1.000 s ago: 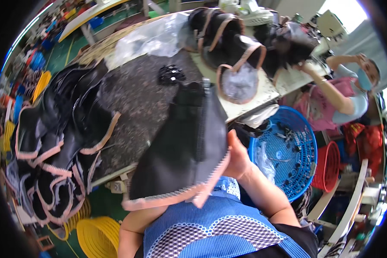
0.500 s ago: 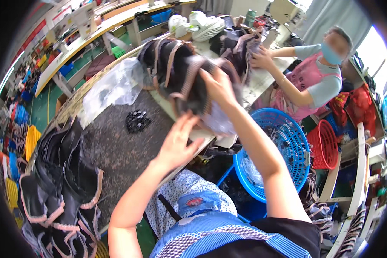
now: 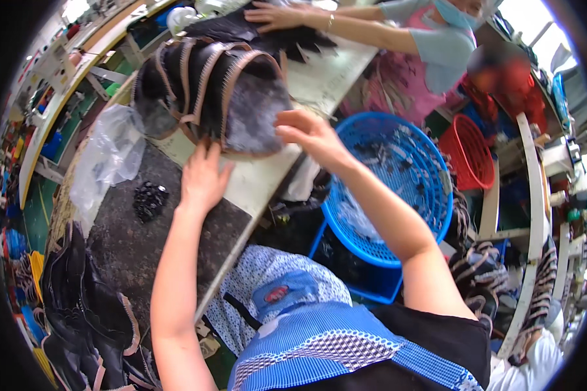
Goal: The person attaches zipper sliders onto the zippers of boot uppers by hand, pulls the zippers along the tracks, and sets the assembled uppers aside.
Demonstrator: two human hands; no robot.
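In the head view, your left hand [image 3: 203,179] lies flat with fingers spread open against the near edge of the stack of black shoe uppers [image 3: 215,98], which sits on the pale tabletop [image 3: 261,179] ahead of you. Your right hand [image 3: 310,133] hovers at the stack's right corner, fingers loosely curled and gripping nothing that shows.

The stack fans out and leans toward the table's right edge, so a careless push from your left palm could, I judge, slide the top pieces off toward the blue plastic basket [image 3: 424,169] below. The tan-trimmed edges look slippery against each other.

A co-worker's hand [image 3: 277,14] rests on another dark pile across the table; reaching further forward risks bumping it. The clear plastic bag [image 3: 107,156] and the small heap of black parts [image 3: 149,199] lie to your left, well apart from either hand.
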